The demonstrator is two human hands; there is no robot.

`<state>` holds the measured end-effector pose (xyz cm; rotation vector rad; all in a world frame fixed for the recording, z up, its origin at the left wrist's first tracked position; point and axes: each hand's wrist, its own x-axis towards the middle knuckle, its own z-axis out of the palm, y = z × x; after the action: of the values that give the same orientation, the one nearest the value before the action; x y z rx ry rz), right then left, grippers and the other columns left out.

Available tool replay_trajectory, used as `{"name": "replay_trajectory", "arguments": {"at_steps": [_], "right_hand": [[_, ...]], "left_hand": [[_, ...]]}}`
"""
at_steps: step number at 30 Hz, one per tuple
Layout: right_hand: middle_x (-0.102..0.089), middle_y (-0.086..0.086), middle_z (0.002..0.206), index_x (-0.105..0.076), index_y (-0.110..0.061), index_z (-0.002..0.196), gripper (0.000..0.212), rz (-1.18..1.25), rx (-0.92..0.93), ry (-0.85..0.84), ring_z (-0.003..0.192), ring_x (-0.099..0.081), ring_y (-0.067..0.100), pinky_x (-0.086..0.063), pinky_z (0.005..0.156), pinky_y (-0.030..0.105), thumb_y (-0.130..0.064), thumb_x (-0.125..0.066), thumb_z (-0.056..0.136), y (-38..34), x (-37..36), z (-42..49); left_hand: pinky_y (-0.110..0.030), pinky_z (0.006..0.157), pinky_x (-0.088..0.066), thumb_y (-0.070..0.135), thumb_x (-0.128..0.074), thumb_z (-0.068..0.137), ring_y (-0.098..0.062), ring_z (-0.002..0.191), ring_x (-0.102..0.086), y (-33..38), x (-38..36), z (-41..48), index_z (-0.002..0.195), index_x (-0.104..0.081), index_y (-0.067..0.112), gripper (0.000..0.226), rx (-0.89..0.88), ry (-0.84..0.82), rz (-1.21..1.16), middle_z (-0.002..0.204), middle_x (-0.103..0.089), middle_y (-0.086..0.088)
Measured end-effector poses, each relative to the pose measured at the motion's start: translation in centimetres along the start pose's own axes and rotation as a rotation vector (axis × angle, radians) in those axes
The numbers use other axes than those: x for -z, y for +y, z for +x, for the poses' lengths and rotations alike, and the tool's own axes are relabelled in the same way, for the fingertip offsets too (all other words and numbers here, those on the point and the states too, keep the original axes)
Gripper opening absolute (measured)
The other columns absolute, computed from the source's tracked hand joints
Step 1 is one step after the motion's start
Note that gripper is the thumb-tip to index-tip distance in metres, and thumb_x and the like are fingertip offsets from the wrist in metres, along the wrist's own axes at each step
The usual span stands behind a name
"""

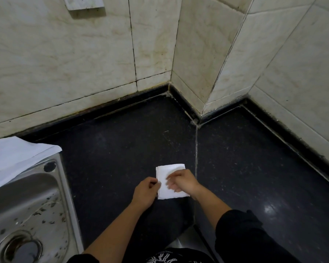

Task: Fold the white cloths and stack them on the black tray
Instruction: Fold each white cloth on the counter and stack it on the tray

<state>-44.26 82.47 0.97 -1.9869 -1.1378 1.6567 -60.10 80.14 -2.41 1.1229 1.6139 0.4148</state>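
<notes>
right sleeve (241, 236): dark, nearest the lens; both forearms reach forward from here.
left hand (145, 191): fingers (156, 184) curled, thumb and forefinger pinching the cloth's left edge.
right hand (184, 182): lies on top of the cloth from the right; its fingers are motion-blurred, so I can't tell whether they press or pinch.
white cloth (172, 168): already folded to a small rectangle, flat on the dark desk (112, 149). It sits directly under the right fingers and just right of the left fingers. Long axis runs away from the person, only slightly longer than wide; the far half is uncovered.
key relation: both hands are in contact, with the left on the edge and the right on the top face. My read is that the right hand is better placed to flatten or lift.
black tray: can't pick it out against the dark desk; the matte patch nearer than the fingers may be it, not sure.
sink (27, 196): steel, well left of the left fingers.
spare white cloths (17, 156): unfolded, draped over the sink's far corner, left of and beyond the left fingers; left hand is nearer.
tiled wall (84, 63): farthest, well beyond both hands.
</notes>
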Motion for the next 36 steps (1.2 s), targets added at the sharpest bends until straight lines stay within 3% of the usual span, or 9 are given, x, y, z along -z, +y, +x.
{"name": "replay_trajectory", "arguments": {"at_steps": [3, 6, 12, 15, 19, 24, 28, 32, 36], "right_hand": [[-0.067, 0.004, 0.069, -0.068, -0.008, 0.081, 0.016, 0.033, -0.013, 0.139, 0.055, -0.060, 0.010, -0.043, 0.045, 0.016, 0.000, -0.055, 0.087, 0.5, 2.5, 0.3], [-0.069, 0.009, 0.076, -0.066, -0.008, 0.077, 0.012, 0.033, -0.055, 0.241, 0.059, -0.061, 0.014, -0.047, 0.050, 0.021, -0.002, -0.060, 0.085, 1.8, 4.5, 0.5], [-0.069, 0.010, 0.085, -0.066, -0.005, 0.087, 0.009, 0.018, -0.062, 0.215, 0.066, -0.062, 0.014, -0.049, 0.055, 0.023, -0.014, -0.068, 0.086, 3.3, 4.2, 0.4], [-0.067, 0.007, 0.085, -0.065, -0.007, 0.086, 0.012, 0.006, -0.055, 0.187, 0.071, -0.063, 0.015, -0.051, 0.058, 0.024, -0.018, -0.071, 0.084, 3.4, 3.5, 0.5], [-0.067, 0.008, 0.087, -0.063, -0.011, 0.079, 0.013, -0.009, -0.045, 0.214, 0.085, -0.066, 0.022, -0.057, 0.079, 0.037, -0.018, -0.074, 0.079, 3.4, 2.9, 0.8], [-0.069, 0.011, 0.093, -0.061, -0.011, 0.078, 0.015, -0.005, -0.023, 0.212, 0.088, -0.068, 0.025, -0.058, 0.082, 0.044, -0.012, -0.075, 0.076, 2.4, 2.6, 0.3], [-0.069, 0.013, 0.090, -0.057, -0.014, 0.073, 0.019, -0.048, 0.097, 0.209, 0.088, -0.068, 0.027, -0.059, 0.078, 0.045, -0.005, -0.073, 0.076, 0.6, 2.9, -0.7], [-0.069, 0.018, 0.091, -0.056, -0.011, 0.074, 0.019, -0.045, 0.198, 0.197, 0.085, -0.069, 0.029, -0.060, 0.074, 0.044, -0.002, -0.072, 0.077, -1.3, 3.3, -2.1], [-0.065, 0.011, 0.079, -0.057, -0.010, 0.075, 0.017, 0.024, 0.245, 0.183, 0.069, -0.066, 0.020, -0.057, 0.061, 0.031, -0.002, -0.072, 0.079, -2.8, 4.3, -4.0]], "left_hand": [[-0.031, 0.078, -0.052, 0.026, -0.070, 0.086, -0.019, 0.087, -0.064, 0.0, -0.2, -0.2, 0.106, -0.059, 0.018, 0.025, -0.015, 0.042, 0.058, 0.095, -0.064, -0.002], [-0.033, 0.079, -0.055, 0.013, -0.071, 0.083, -0.020, 0.080, -0.065, -0.1, -0.3, -0.2, 0.104, -0.060, 0.014, 0.023, -0.018, 0.093, 0.053, 0.089, -0.066, -0.003], [-0.015, 0.063, -0.046, 0.010, -0.072, 0.083, -0.009, 0.079, -0.060, 0.0, -0.2, -0.4, 0.104, -0.059, 0.016, 0.025, -0.022, 0.113, 0.038, 0.087, -0.062, 0.003], [-0.023, 0.072, -0.049, 0.011, -0.072, 0.083, -0.014, 0.084, -0.062, 0.1, -0.2, -0.5, 0.105, -0.060, 0.016, 0.026, -0.011, 0.113, 0.048, 0.090, -0.064, 0.000], [-0.031, 0.079, -0.054, 0.011, -0.073, 0.082, -0.018, 0.088, -0.063, 0.2, -0.2, -0.6, 0.105, -0.060, 0.016, 0.027, 0.010, 0.105, 0.054, 0.093, -0.065, -0.002], [-0.037, 0.084, -0.055, 0.007, -0.074, 0.079, -0.021, 0.086, -0.066, 0.5, -0.1, -0.5, 0.103, -0.061, 0.014, 0.028, 0.080, 0.090, 0.015, 0.086, -0.066, -0.003], [-0.040, 0.085, -0.056, 0.006, -0.074, 0.075, -0.022, 0.089, -0.067, 0.9, 0.1, -0.1, 0.098, -0.061, 0.016, 0.028, 0.150, 0.086, -0.007, 0.096, -0.069, -0.008], [-0.031, 0.074, -0.054, 0.016, -0.065, 0.088, -0.022, 0.087, -0.065, 2.4, -0.2, -0.5, 0.111, -0.061, 0.003, 0.027, 0.267, 0.037, -0.410, 0.100, -0.066, -0.012], [-0.036, 0.086, -0.052, 0.039, -0.061, 0.090, -0.027, 0.104, -0.061, 3.6, -0.7, -1.1, 0.120, -0.055, 0.005, 0.046, 0.376, -0.115, -0.669, 0.118, -0.061, -0.016]]}}
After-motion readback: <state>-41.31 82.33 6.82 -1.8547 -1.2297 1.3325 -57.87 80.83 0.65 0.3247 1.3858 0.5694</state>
